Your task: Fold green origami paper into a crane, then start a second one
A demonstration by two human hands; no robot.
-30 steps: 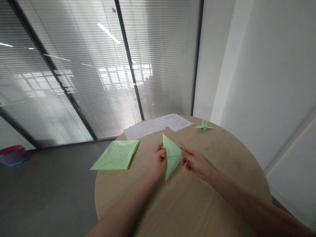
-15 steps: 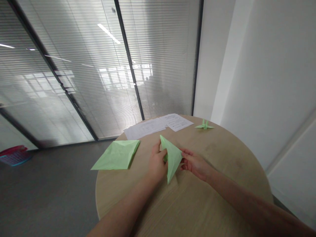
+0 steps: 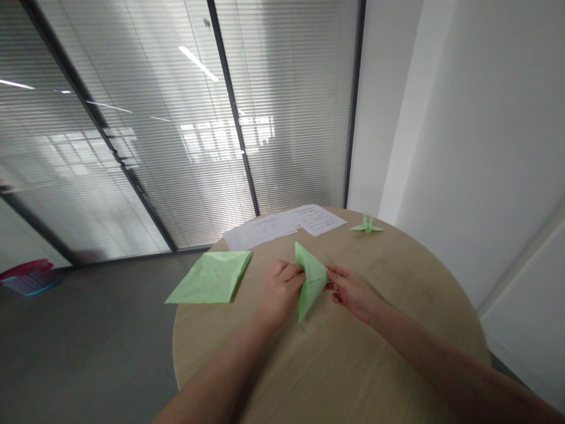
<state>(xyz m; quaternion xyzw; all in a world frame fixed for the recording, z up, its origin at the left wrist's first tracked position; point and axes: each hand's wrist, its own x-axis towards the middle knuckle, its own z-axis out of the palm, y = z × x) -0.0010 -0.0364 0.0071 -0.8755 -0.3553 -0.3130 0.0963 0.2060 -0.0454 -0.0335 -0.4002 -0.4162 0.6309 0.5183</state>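
Note:
A folded sheet of light green paper (image 3: 312, 281) is held up over the round table between both hands, its pointed ends up and down. My left hand (image 3: 282, 290) is closed on its left side, with the fingertips partly hidden behind the fold. At the right corner, my right hand (image 3: 348, 290) pinches the paper between thumb and fingers. A larger green paper sheet (image 3: 212, 277) lies to the left, one corner sticking out past the table's edge. Farther back on the right stands a small green origami crane (image 3: 367, 226).
White printed papers (image 3: 265, 228) lie along the far edge of the wooden table (image 3: 379, 365). Behind it is a glass partition with blinds (image 3: 300, 129), and a white wall (image 3: 494, 153) is on the right. A red and blue basket (image 3: 30, 278) sits on the floor at left.
The left fingers have curled in closer on the folded paper. Its upper tip has shifted slightly right, and the paper has turned a little. The right hand keeps its pinch.

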